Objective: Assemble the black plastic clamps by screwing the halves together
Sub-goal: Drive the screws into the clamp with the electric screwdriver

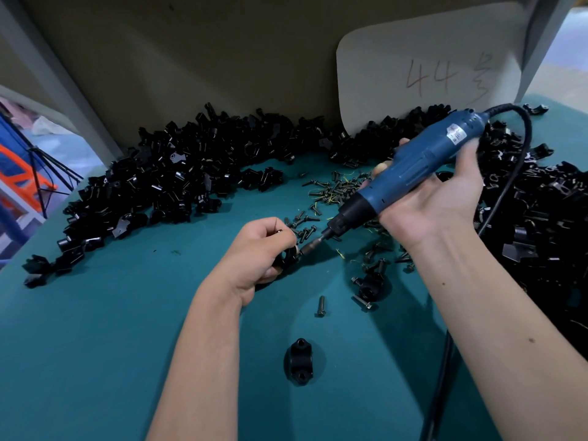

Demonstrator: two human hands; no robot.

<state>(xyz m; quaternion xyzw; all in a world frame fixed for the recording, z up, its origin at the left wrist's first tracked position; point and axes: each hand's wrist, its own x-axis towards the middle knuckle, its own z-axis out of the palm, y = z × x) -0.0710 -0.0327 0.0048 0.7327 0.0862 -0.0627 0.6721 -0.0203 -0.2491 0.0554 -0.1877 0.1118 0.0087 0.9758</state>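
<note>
Teal matte table (127,313), beige backboard behind, heaps of glossy black clamp halves (165,179) banked from 9 through 3 o'clock and dull dark flanged screws (337,189) scattered at centre. Left hand (254,253) curls its fingers round a black plastic clamp (286,261) at centre; right hand (442,195) wraps the blue corded electric screwdriver (410,173), whose bit (313,245) meets the clamp's right side. Risks, as I judge: the angled bit camming out of the screw head, cross-threading, or the smooth rounded clamp twisting in the grip; a spare clamp half (300,361) lies at 6 o'clock.
</note>
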